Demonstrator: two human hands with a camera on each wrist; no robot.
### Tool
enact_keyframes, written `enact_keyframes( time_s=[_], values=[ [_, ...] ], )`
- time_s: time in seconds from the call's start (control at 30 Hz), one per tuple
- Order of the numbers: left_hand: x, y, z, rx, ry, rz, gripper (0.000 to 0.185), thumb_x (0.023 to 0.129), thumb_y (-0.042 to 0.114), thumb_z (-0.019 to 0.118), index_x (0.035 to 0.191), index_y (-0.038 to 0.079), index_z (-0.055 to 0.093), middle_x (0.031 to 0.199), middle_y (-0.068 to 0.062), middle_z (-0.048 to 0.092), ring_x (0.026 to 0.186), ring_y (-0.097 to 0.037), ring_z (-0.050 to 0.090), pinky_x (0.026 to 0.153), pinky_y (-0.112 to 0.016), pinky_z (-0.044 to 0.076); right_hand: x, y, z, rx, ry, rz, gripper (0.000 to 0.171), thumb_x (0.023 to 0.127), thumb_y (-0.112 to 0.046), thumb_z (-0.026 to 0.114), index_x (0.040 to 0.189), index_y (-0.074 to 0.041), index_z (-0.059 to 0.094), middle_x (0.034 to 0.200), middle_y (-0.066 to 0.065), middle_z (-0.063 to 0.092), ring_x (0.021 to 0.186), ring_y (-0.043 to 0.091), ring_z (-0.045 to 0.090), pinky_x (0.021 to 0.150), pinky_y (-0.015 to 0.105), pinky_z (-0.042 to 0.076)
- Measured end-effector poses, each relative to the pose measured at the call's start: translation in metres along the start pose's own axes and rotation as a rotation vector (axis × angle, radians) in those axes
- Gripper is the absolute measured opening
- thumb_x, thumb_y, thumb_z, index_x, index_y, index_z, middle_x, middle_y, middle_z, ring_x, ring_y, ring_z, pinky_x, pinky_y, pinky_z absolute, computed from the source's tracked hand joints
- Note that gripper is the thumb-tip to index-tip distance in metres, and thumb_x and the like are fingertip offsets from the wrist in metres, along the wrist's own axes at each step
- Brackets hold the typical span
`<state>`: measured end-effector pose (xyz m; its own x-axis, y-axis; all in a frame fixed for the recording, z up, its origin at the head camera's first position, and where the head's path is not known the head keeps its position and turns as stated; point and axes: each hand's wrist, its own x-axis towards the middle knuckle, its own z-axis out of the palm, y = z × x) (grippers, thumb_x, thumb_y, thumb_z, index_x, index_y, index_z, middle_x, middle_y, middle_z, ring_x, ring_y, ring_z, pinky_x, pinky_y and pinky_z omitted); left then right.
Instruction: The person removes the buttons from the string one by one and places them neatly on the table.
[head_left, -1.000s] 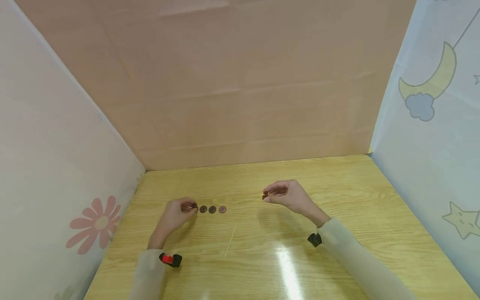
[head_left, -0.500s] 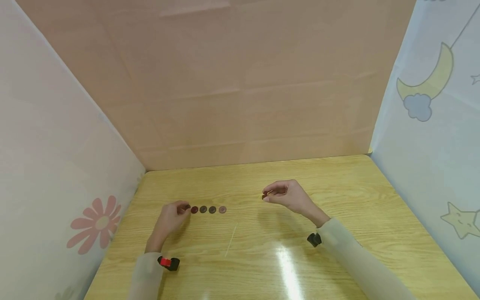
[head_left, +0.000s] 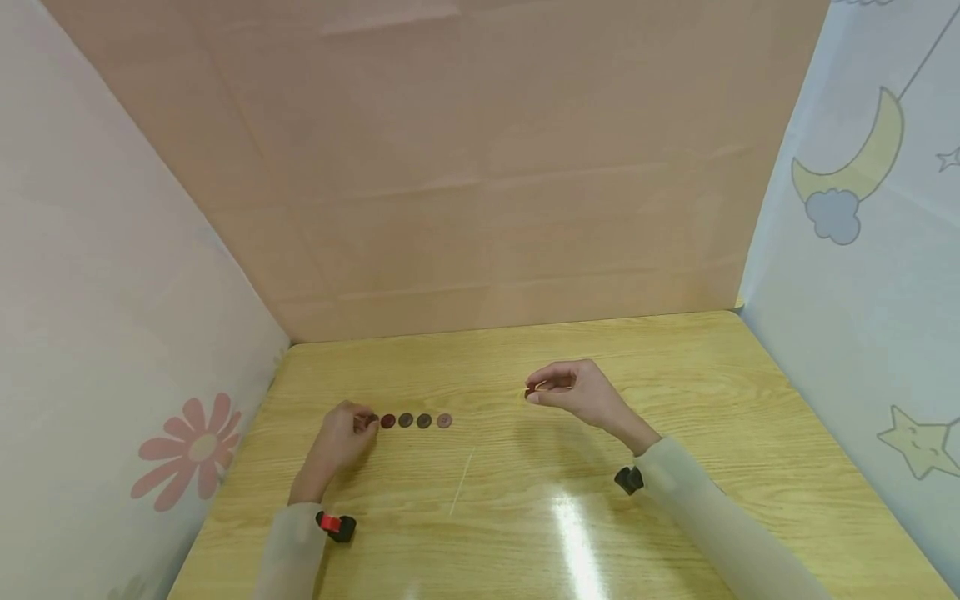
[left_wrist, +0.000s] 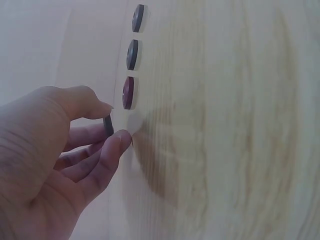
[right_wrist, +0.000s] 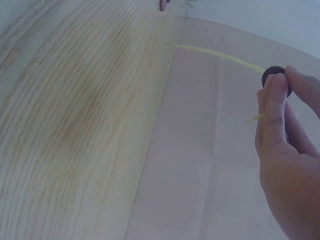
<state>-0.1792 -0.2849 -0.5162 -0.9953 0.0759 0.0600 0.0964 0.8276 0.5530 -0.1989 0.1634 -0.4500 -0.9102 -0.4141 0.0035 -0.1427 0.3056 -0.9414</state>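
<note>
My left hand (head_left: 341, 437) is at the left end of a row of round buttons. Between its thumb and fingertip it pinches a dark button (left_wrist: 108, 125), seen edge-on in the left wrist view. Beside it on the table lie a dark red button (head_left: 387, 421), two dark buttons (head_left: 406, 420) and a pinkish one (head_left: 445, 420). Off to the right, my right hand (head_left: 588, 393) is raised above the table and pinches another dark button (right_wrist: 272, 71). A thin yellow string (right_wrist: 220, 54) runs from that button, and a short end shows below the fingers.
The wood-grain table (head_left: 510, 483) has a glare patch near the front. A pinkish-brown sheet (head_left: 480, 167) rises behind it. Patterned walls stand at left, with a flower (head_left: 201, 447), and right, with a moon (head_left: 862, 158).
My left hand has let go of the dark red button, which now shows in the row, and has moved slightly left, pinching a dark button. My right hand has stayed in place.
</note>
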Motion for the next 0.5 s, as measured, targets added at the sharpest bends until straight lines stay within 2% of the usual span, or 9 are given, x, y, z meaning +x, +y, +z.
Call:
enact_keyframes(
  time_s=[0.17, 0.3, 0.5],
  values=[
    [0.0031, -0.0020, 0.0003, 0.049, -0.015, 0.003, 0.025, 0.096, 0.010, 0.071, 0.113, -0.008, 0.074, 0.103, -0.018, 0.069, 0.084, -0.019, 0.064, 0.072, -0.031, 0.056, -0.0010, -0.0008, 0.0000, 0.009, 0.004, 0.004, 0.029, 0.091, -0.031, 0.084, 0.116, -0.017, 0.079, 0.112, 0.005, 0.080, 0.098, 0.019, 0.075, 0.086, 0.031, 0.062],
    [0.0053, -0.0030, 0.0019, 0.079, -0.028, 0.001, 0.024, 0.095, 0.014, 0.072, 0.111, -0.004, 0.075, 0.098, -0.013, 0.068, 0.081, -0.017, 0.058, 0.069, -0.028, 0.050, -0.0008, -0.0006, 0.0002, 0.016, 0.000, 0.006, 0.031, 0.091, -0.030, 0.084, 0.118, -0.014, 0.079, 0.113, 0.005, 0.080, 0.098, 0.020, 0.075, 0.087, 0.033, 0.063],
    [0.0091, -0.0056, 0.0038, 0.081, -0.034, 0.021, 0.021, 0.096, 0.012, 0.072, 0.110, -0.002, 0.075, 0.095, -0.011, 0.063, 0.078, -0.016, 0.054, 0.067, -0.026, 0.046, -0.0006, 0.0013, 0.0005, 0.018, -0.004, -0.008, 0.028, 0.092, -0.030, 0.083, 0.116, -0.016, 0.079, 0.113, 0.006, 0.079, 0.099, 0.021, 0.075, 0.089, 0.038, 0.063]
  ],
)
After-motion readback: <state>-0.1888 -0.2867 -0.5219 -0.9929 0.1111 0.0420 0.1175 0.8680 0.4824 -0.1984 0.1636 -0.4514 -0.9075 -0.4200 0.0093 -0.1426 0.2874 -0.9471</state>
